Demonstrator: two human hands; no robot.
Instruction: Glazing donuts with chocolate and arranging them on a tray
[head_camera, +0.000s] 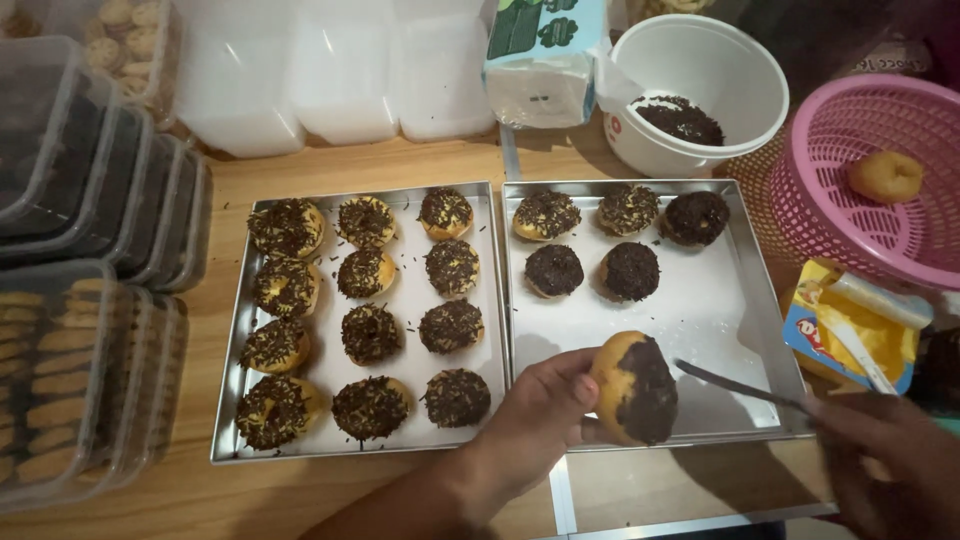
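My left hand (530, 415) holds a golden donut (634, 389) tilted up, its top part-covered in dark chocolate spread. My right hand (885, 460), at the lower right, grips a thin knife (740, 385) whose tip reaches toward the donut's chocolate side. Both hover over the near edge of the right metal tray (700, 320), which carries several chocolate-sprinkled donuts (590, 245) along its far side. The left metal tray (410, 300) is filled with rows of sprinkled donuts (370, 335).
A white bowl (700, 60) with chocolate sprinkles stands behind the right tray. A pink basket (850, 210) at the right holds one plain donut (885, 176). A yellow spread pack (850, 330) lies beside it. Stacked clear containers (70, 250) of biscuits line the left; white tubs (330, 70) stand behind.
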